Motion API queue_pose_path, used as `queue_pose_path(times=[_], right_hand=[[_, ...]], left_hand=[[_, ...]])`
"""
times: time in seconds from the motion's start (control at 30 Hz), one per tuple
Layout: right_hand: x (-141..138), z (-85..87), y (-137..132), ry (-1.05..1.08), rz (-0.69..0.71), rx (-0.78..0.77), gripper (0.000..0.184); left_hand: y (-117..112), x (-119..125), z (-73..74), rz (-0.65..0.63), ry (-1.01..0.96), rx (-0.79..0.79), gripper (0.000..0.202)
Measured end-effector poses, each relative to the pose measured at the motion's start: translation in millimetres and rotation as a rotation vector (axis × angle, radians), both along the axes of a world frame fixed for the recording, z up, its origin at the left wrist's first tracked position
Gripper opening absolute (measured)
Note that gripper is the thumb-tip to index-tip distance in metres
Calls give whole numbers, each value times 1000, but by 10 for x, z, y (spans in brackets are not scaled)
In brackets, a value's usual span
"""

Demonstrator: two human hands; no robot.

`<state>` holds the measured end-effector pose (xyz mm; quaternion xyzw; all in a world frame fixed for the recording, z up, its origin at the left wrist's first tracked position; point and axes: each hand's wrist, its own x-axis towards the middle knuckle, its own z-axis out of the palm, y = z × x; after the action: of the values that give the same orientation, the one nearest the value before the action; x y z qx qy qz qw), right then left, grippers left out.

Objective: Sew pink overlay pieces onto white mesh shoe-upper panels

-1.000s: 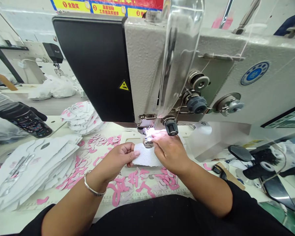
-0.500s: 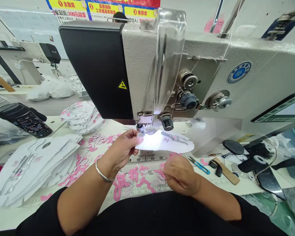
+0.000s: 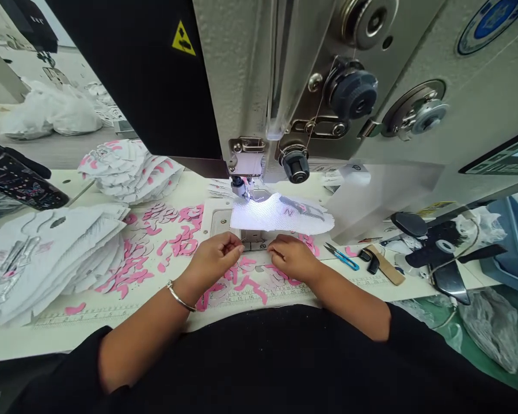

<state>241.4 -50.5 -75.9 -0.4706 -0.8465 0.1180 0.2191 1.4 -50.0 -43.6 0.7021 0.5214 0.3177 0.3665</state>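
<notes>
1. Left hand (image 3: 216, 257) and right hand (image 3: 292, 259) sit on the desk (image 3: 47, 339) near its front edge. Fingers curled together; can't tell if they pinch anything.
2. White mesh piece (image 3: 280, 215) lies just beyond them, one end under the sewing machine (image 3: 242, 86) needle.
3. Mesh looks light, floppy, textured; grip its free edge.
4. Pink cutouts (image 3: 185, 246): thin, flat, probably slippery.

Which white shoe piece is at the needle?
The single piece with the grey N, brightly lit, its end at the needle. The others lie in stacks on the left.
</notes>
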Motion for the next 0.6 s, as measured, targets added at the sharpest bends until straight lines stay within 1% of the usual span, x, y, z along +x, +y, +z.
queue_pose_path(times=[0.07,0.1,0.13,0.2,0.27,0.37,0.43,0.53,0.6], right_hand=[[6,9,-2,-26,14,-28,16],[9,14,-2,-40,23,-40,16],[12,20,-3,-54,31,-52,17],[20,35,-6,-87,48,-74,17],[28,54,-16,-123,71,-96,14],[32,88,-48,-172,107,-110,7],[22,107,-75,-198,122,-101,6],[-9,118,-100,-227,128,-74,1],[-31,112,-98,-232,112,-99,2]], left_hand=[[1,20,-79,-121,255,137,14],[6,35,-113,-179,352,195,14],[13,50,-143,-226,429,240,15],[28,76,-196,-278,526,290,16],[43,89,-234,-295,557,300,15],[51,79,-262,-286,552,315,13],[42,62,-269,-283,542,325,12],[29,40,-283,-283,521,319,8],[34,30,-293,-278,506,308,7]])
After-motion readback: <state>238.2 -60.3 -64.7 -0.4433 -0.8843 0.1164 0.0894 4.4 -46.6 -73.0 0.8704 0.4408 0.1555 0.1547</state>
